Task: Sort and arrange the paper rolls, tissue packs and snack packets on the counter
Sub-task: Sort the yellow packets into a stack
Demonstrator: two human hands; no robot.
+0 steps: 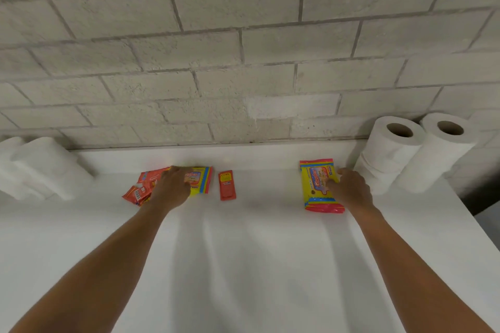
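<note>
Head view: on the white counter (249, 238), a lone red snack packet (227, 185) serves as landmark. Left of it, the left hand (171, 189) rests on a yellow tissue pack (200, 180), fingers relaxed, with more red snack packets (139, 188) beyond. Well right, the right hand (349, 190) touches a yellow Giggles tissue pack (319, 186), fingers loosely bent. Far right stand two paper rolls (414, 154); far left, blurred white rolls (40, 167).

You've got one head view only: looks forward and down over the white counter (243, 251), close range, block wall (243, 35) straight ahead.
</note>
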